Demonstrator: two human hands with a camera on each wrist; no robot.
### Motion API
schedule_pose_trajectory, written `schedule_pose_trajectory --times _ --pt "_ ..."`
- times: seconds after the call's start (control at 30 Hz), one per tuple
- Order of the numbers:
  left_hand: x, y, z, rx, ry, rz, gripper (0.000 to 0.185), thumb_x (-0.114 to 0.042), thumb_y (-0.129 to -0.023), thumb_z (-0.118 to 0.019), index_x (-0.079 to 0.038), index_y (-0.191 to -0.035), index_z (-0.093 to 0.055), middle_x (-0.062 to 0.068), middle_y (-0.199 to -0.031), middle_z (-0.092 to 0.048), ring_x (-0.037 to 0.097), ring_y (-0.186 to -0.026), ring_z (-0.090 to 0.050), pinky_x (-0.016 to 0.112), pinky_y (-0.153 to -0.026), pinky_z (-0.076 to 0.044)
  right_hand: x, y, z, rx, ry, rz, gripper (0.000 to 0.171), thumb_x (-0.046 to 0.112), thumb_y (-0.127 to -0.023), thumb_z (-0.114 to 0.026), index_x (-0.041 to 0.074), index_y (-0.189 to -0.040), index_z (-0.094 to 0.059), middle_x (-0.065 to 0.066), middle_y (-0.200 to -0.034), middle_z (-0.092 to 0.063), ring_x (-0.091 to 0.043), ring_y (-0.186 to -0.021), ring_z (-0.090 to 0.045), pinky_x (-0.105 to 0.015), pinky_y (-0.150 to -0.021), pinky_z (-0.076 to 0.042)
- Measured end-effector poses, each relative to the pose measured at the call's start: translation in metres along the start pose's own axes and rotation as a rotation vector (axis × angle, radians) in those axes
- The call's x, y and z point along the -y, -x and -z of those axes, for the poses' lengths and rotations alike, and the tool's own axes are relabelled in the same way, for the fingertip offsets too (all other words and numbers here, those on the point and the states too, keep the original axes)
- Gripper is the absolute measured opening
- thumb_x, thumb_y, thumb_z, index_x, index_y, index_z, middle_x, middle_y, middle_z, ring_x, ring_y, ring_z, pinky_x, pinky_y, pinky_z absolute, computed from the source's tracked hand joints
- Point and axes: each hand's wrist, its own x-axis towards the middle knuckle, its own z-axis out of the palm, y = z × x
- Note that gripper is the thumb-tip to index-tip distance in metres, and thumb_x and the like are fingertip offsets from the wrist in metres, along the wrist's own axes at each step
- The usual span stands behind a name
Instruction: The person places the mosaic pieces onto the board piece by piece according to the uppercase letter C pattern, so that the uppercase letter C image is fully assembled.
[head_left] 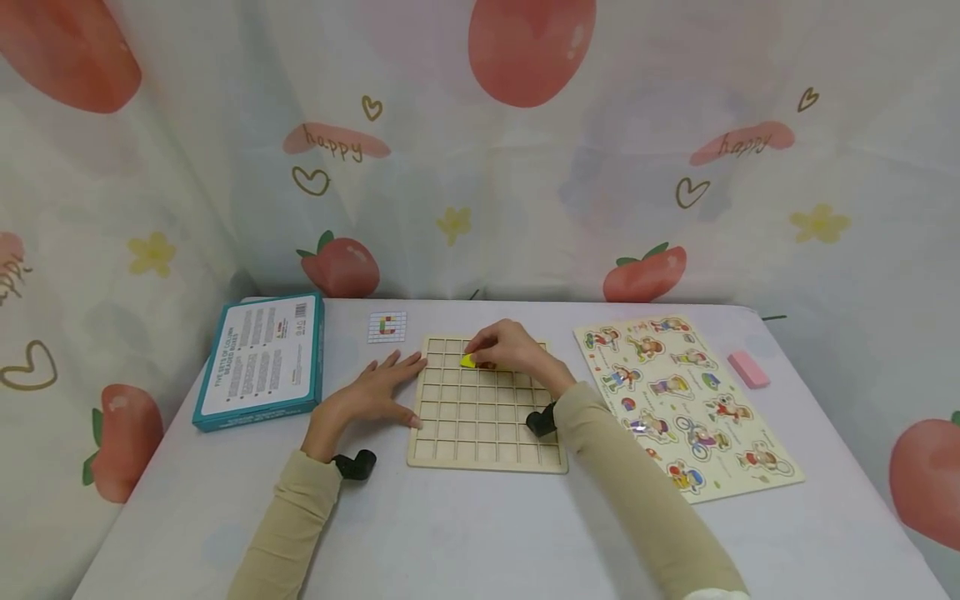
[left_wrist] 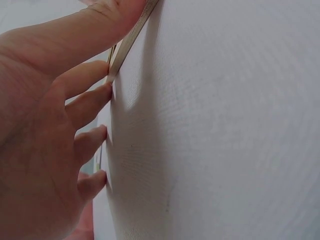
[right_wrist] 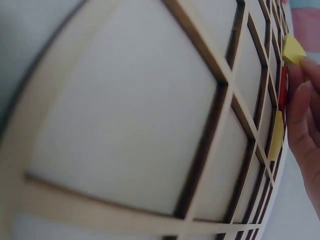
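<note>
- Two beige sleeves come into the head view from below, and both hands lie on a table [head_left: 465, 533] covered with a pale cloth.
- Under the fingers of both hands lies a wooden grid board [head_left: 480, 417] with square cells.
- To the outer side of the left hand lies a teal box [head_left: 258, 358], and beyond the right hand a picture puzzle board [head_left: 686, 404] with a pink block [head_left: 747, 368] near it.
- The left hand [head_left: 371, 392] rests flat with straight, spread fingers [left_wrist: 90, 102], touching the left edge of the grid board.
- The right hand [head_left: 510, 348] pinches a yellow tile [head_left: 468, 361] with curled fingertips [right_wrist: 300, 100] over the far rows of the grid; a red tile [right_wrist: 283, 90] sits just beside these fingertips.
- A small pattern card [head_left: 387, 327] lies beyond the left fingers.
</note>
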Motion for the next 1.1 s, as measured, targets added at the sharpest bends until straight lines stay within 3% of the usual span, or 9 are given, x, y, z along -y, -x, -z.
schedule_pose_trajectory --times 0.3,0.63,0.87,1.1 --pt "0.0 -0.001 0.0 -0.001 -0.01 -0.004 0.105 -0.043 -0.079 -0.087 -0.019 -0.164 -0.029 0.004 -0.173 -0.019 0.036 -0.161 0.0 0.059 -0.129 0.002 0.005 -0.001 -0.001 -0.006 0.098 -0.006 0.015 0.009 -0.097 -0.071 0.007 -0.107 -0.081 -0.009 -0.104 -0.079 -0.013 -0.08 -0.071 -0.025 -0.072 -0.058" --pt "0.003 -0.002 0.0 0.0 -0.004 -0.006 0.105 -0.043 -0.079 -0.087 -0.019 -0.164 -0.029 0.004 -0.173 -0.018 0.036 -0.161 0.0 0.059 -0.129 0.003 0.014 0.0 -0.002 0.031 0.241 0.041 0.02 0.008 -0.099 -0.066 0.006 -0.113 -0.08 -0.012 -0.117 -0.077 -0.028 -0.111 -0.07 -0.039 -0.094 -0.058" --pt "0.003 -0.002 0.001 0.005 -0.004 -0.026 0.106 -0.042 -0.08 -0.088 -0.016 -0.164 -0.029 0.006 -0.173 -0.019 0.038 -0.161 -0.002 0.06 -0.129 0.001 0.01 0.001 -0.003 0.015 0.246 0.041 0.021 0.007 -0.098 -0.066 0.008 -0.114 -0.08 -0.01 -0.115 -0.077 -0.025 -0.103 -0.071 -0.037 -0.087 -0.059" --pt "0.002 0.0 0.001 0.007 -0.001 -0.027 0.105 -0.04 -0.08 -0.087 -0.015 -0.164 -0.029 0.006 -0.173 -0.019 0.037 -0.161 -0.002 0.06 -0.129 0.001 0.001 0.01 0.003 -0.048 0.159 0.0 0.024 0.01 -0.099 -0.065 0.009 -0.121 -0.075 -0.01 -0.113 -0.074 -0.026 -0.1 -0.068 -0.038 -0.086 -0.058"
